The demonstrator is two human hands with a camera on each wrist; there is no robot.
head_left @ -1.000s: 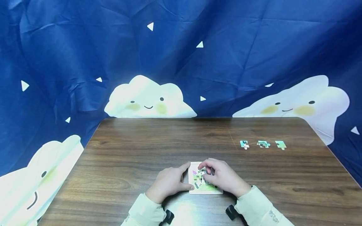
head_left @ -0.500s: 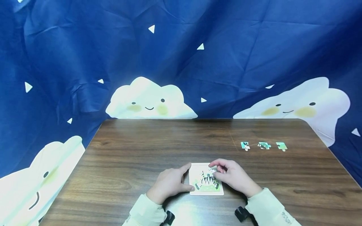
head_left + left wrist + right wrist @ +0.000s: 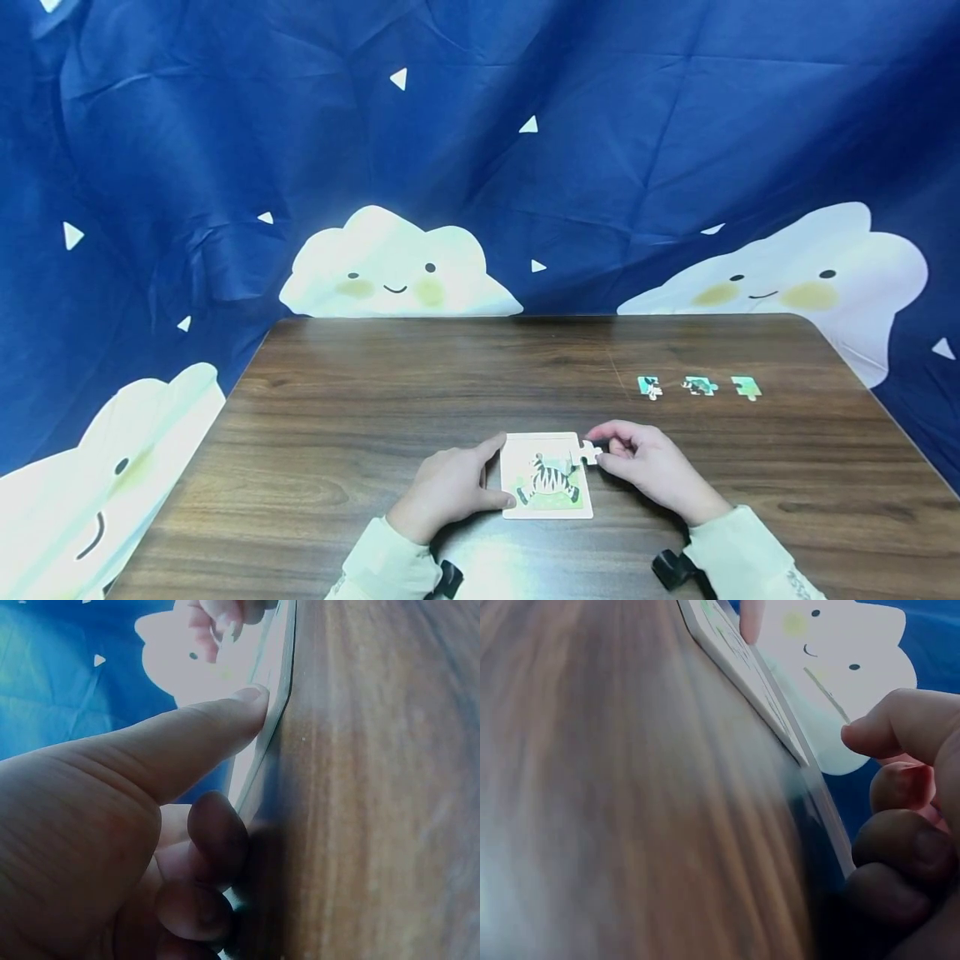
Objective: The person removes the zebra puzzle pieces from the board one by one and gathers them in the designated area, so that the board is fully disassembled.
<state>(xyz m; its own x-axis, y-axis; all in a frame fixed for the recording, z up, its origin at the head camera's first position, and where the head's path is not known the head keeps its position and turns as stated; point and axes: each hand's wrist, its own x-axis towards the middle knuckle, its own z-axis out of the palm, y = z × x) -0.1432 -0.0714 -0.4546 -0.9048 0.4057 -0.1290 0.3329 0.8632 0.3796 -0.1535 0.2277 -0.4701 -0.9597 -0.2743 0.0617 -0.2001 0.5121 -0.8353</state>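
Observation:
A square puzzle board with a pale rim and a zebra picture lies on the table. My left hand holds it along its left side, forefinger at the far corner and thumb on the near one. In the left wrist view the thumb presses against the board's edge. At the board's upper right, my right hand pinches a puzzle piece between thumb and forefinger. The piece looks mostly white from above, its print not readable. Edge-on, the same piece shows as a thin tilted strip in the right wrist view.
Farther back on the right, three loose puzzle pieces lie in a row: a left one, a middle one and a green one. Behind the wooden table hangs a blue curtain with white clouds.
My right hand has moved rightward from over the board to its right edge, carrying the puzzle piece and uncovering the zebra picture. The left hand stays in place.

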